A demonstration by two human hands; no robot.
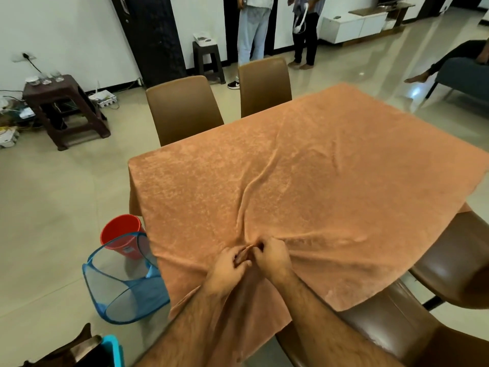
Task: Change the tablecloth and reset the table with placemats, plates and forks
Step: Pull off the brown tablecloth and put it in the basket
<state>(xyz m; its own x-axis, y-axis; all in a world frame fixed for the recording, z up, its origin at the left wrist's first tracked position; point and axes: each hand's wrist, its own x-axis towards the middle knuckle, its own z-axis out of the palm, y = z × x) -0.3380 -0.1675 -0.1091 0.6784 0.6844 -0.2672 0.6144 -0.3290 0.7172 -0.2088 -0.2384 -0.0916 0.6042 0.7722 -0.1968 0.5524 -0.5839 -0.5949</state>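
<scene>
- Head view, risk first: orange tablecloth (pixel 304 168) covers the table and both hands bunch it at the near edge. A hard tug from here could probably drag the whole cloth off crooked, catching on the brown chairs (pixel 447 263) at the right or dropping onto the floor instead of into a bin.
- Risk two: the cloth already hangs lower at the near corner, so its weight may slide it that way once the grip loosens.
- Risk three: blue mesh hamper (pixel 127 284) and red bucket (pixel 121 235) sit just beside the table's left corner; falling cloth could knock the hamper over.
- Left hand (pixel 227 266): fingers curled tight, pinching a gathered fold of the cloth.
- Right hand (pixel 271 256): also curled, gripping the same bunch, touching the left hand.
- Creases fan out from the grip toward the far side, so the cloth looks under tension.
- No placemats, plates or forks in sight; the task seems to be at the cloth-removal step, early on.
- Two more chairs (pixel 182 109) stand at the far-left side; people stand well beyond.
</scene>
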